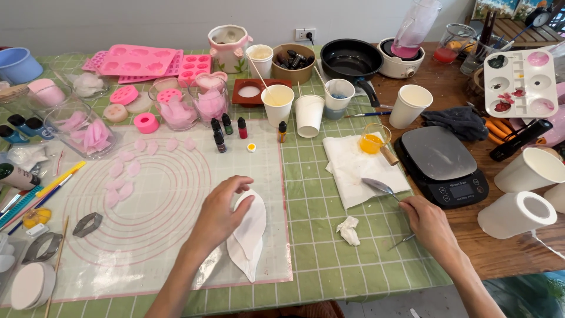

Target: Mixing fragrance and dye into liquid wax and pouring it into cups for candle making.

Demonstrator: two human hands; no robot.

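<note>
So, far left first: blue bowl (16,63), glass jars w/ pink petals (88,132), pink moulds (140,60) at the back, metal cutters (87,224) near the front edge. Clear work mat (147,235) w/ ring guides lies on a green checked cloth (318,235); loose pale pink petals (126,171) in an arc on it.

Left hand (220,212) rests on the white leaf-shaped piece (250,232), fingers curled, thumb & fingertips pinching its upper edge, so the grip is narrow, on the piece. Piece lies flat on the mat's right part; two layers, it seems. Looks thin, light, soft, prob. wax or clay, easy to dent or tear; best lifted at the broad edge w/ flat fingers, not by the pointed tip.

Right of it: crumpled tissue (349,229), paper towel (362,168), spoon (382,188). Right hand (429,224) holds the spoon handle, grip closed on it. Then scale (444,165), white cups (518,215), paint palette (521,82) on the bare wood surface (500,253). Room: white wall, socket, pan (351,59) at back.
</note>
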